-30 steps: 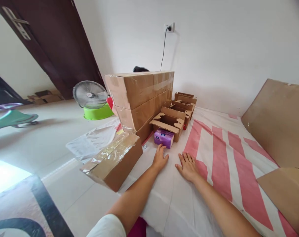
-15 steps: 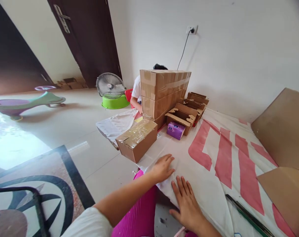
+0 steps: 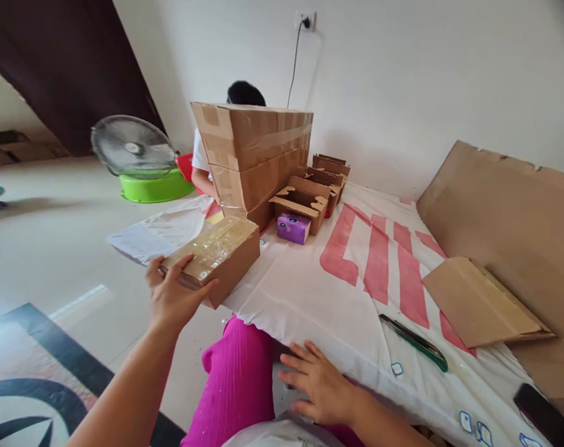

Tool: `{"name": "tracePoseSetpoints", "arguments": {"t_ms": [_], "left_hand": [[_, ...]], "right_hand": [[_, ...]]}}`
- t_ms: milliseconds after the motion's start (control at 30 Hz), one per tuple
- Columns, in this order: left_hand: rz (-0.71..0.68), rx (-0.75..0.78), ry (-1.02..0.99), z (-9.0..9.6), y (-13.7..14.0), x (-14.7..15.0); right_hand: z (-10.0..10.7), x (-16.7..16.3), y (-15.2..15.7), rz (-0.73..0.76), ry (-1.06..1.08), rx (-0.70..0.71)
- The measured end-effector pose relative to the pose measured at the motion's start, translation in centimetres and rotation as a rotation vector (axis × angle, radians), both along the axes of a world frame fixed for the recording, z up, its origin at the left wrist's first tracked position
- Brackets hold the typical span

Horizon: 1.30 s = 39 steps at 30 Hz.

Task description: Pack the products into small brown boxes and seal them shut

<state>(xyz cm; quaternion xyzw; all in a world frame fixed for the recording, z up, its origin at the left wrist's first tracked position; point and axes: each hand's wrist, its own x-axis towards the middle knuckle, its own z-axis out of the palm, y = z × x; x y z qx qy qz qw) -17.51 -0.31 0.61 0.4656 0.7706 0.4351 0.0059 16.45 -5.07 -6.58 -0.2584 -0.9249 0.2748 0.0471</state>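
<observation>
Touching the near end of a taped carton [image 3: 223, 251] at eleven o'clock, the left hand [image 3: 174, 298] has its fingers bent over the top and its thumb by the side edge; whether it clamps the carton or merely rests there, I cannot tell. The right hand [image 3: 322, 385], at one o'clock beside the lap, holds nothing, its fingers spread apart.

Much of the work looks finished: a stack of taped boxes [image 3: 258, 161] rises in three visible tiers at twelve o'clock, and the taped carton beneath the left hand has its top closed. What seems left is the row of untaped cartons [image 3: 318, 217] at half past twelve, at least three, the nearest gaping with its flaps out. A purple pack [image 3: 293, 230] lies just in front of that one, not inside; the cartons' contents are hidden.

The boxes are oblong, in matt brown cardboard; clear tape, wrinkled and glossy, catches the light. The purple pack is a smooth block. Thin white cloth [image 3: 300, 292] with broad red bars creases softly beneath everything. At two o'clock lie a slim, green-handled cutter [image 3: 417, 344] and, beyond it, a stiff folded cardboard piece [image 3: 487, 301].
</observation>
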Motion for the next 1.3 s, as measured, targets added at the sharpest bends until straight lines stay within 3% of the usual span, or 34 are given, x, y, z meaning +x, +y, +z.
{"name": "tracePoseSetpoints", "arguments": {"t_ms": [67,133,267,367,500,567,667,767,833,900,1000,1133,1300], "left_hand": [[-0.035,0.036,0.046,0.0,-0.8,0.2],[-0.120,0.068,0.103,0.3,-1.3,0.4],[-0.524,0.109,0.225,1.6,-1.1,1.9],[-0.889,0.066,0.207,2.0,0.4,4.7],[-1.277,-0.027,0.070,0.9,2.9,9.5],[-1.339,-0.011,0.008,-0.1,3.4,11.6],[-1.263,0.118,-0.064,-1.8,3.0,13.5],[-1.195,0.233,-0.123,-3.4,2.0,14.2],[-1.181,0.267,-0.144,-4.1,1.6,14.5],[-1.157,0.303,-0.164,-4.5,1.6,14.8],[-1.116,0.347,-0.203,-4.9,2.0,15.3],[-1.107,0.356,-0.202,-5.1,2.3,15.5],[-1.115,0.370,-0.174,-5.1,2.0,15.1]], "right_hand": [[0.6,2.8,0.1,-0.103,0.123,0.026],[0.7,6.9,1.0,-0.375,0.208,0.125],[-0.9,16.0,3.5,-0.896,0.118,0.309],[-2.4,19.5,4.4,-1.052,-0.106,0.387],[-3.5,19.8,4.1,-1.090,-0.198,0.461],[-3.7,19.7,3.9,-1.084,-0.147,0.458],[-2.8,20.3,3.9,-1.165,-0.035,0.521],[0.8,20.3,4.1,-1.263,0.087,0.761],[4.6,18.9,4.3,-1.185,0.149,0.938],[8.7,16.2,4.6,-0.961,0.178,1.005],[13.3,10.7,5.3,-0.639,0.058,0.856],[14.9,4.2,6.7,-0.361,-0.213,0.792],[14.5,1.2,8.1,-0.279,-0.334,0.794]]}}
